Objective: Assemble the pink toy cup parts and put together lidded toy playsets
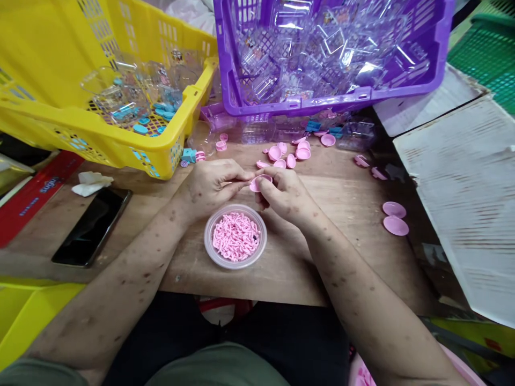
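Note:
Between thumb and fingers, my right hand (284, 193) grips a small pink oval plastic piece (260, 183), shallow like a little dish. The fingertips of my left hand (217, 182) are pinched together at the left end of that piece; whether they hold it or some tiny part, I cannot make out. Just below the hands stands a round clear tub (209, 252) filled with small pink plastic bits (235, 236). Several loose pink oval pieces (302, 153) lie on the wooden table (341, 187) beyond my right hand.
A yellow basket (161, 145) with clear cases and blue parts is at back left, a purple basket (338, 102) of clear cases behind. The phone (92, 228) lies left. Two pink ovals (396, 225) and a cardboard box (462, 161) are at right.

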`<state>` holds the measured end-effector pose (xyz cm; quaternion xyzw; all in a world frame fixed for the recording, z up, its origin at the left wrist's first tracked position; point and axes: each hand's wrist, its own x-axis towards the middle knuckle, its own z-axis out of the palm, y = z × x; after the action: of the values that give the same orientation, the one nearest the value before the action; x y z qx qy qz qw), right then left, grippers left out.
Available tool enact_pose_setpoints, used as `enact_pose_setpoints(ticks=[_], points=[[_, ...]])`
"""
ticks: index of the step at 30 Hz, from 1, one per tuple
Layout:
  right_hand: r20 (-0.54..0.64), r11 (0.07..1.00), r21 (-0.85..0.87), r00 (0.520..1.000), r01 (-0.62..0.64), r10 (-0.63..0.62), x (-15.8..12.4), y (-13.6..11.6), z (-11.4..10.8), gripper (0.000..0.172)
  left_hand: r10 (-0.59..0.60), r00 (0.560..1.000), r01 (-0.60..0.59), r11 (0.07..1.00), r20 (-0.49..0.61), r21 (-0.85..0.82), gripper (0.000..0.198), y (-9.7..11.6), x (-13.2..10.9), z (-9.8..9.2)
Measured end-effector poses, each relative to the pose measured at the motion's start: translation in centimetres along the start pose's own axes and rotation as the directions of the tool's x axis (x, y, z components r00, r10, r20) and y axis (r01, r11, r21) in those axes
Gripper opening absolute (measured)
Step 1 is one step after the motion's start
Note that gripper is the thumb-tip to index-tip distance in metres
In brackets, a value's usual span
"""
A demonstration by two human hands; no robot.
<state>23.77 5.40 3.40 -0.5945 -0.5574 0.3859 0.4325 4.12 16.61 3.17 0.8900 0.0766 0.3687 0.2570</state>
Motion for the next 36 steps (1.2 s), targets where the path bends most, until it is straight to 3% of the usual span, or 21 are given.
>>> enact_pose_setpoints(ticks=[5,7,9,11,14,15,17,20,23,26,28,32,36], points=[[-0.026,0.992,0.129,1.0,0.002,0.002,-0.1,0.5,1.2,0.006,-0.031,0.999,0.03,0.999,-0.021,-0.041,0.01,0.5,0.1,0.4],[-0.02,0.989,0.146,1.0,-0.003,0.006,0.0,0.5,0.9,0.013,-0.053,0.998,0.052,0.998,-0.028,-0.047,0.01,0.8,0.2,0.3],[-0.035,0.991,0.13,0.999,-0.021,0.026,0.1,0.4,-0.6,0.019,-0.073,0.997,0.072,0.997,-0.034,-0.032,0.009,0.9,0.3,0.0],[-0.131,0.998,0.056,0.99,-0.036,0.043,0.2,0.5,-2.9,0.02,-0.097,0.994,0.097,0.995,-0.047,0.006,0.009,0.6,0.3,-0.4],[-0.281,0.967,-0.245,0.96,-0.068,-0.004,0.0,1.1,-6.3,0.019,-0.128,0.991,0.132,0.987,-0.048,0.094,0.012,-0.5,0.1,-0.9],[-0.261,0.932,-0.35,0.965,-0.093,-0.002,-0.1,1.3,-7.0,0.016,-0.14,0.99,0.141,0.982,-0.018,0.125,0.012,-0.9,0.0,-1.0],[-0.11,0.865,-0.489,0.992,-0.114,0.068,-0.4,1.7,-7.7,0.017,-0.179,0.981,0.162,0.97,0.078,0.183,0.013,-1.6,-0.1,-1.0],[0.099,0.841,-0.54,0.989,-0.037,0.107,-0.4,2.2,-7.4,0.018,-0.203,0.968,0.166,0.959,0.146,0.23,0.017,-1.1,-0.1,-1.5],[0.05,0.855,-0.518,0.999,0.023,0.004,-0.1,2.6,-7.0,0.014,-0.136,0.964,0.1,0.981,0.228,0.164,0.015,0.9,0.1,-2.5],[-0.098,0.912,-0.408,0.992,0.03,-0.076,0.2,2.9,-6.8,0.012,-0.091,0.879,0.063,0.995,0.468,0.074,0.016,2.6,0.1,-3.3],[-0.144,0.96,-0.275,0.985,0.052,-0.094,0.3,2.8,-6.4,0.017,-0.091,0.828,0.069,0.996,0.553,0.06,0.013,2.8,0.0,-3.4],[-0.095,0.999,-0.031,0.995,0.037,-0.04,0.2,1.7,-5.0,0.028,-0.046,0.85,0.035,0.999,0.525,0.032,0.003,2.1,-0.1,-3.2],[0.025,0.999,0.026,0.999,0.035,-0.035,0.0,0.7,-3.7,0.022,-0.026,0.878,0.097,0.987,0.477,-0.124,0.009,2.4,0.4,-3.7]])
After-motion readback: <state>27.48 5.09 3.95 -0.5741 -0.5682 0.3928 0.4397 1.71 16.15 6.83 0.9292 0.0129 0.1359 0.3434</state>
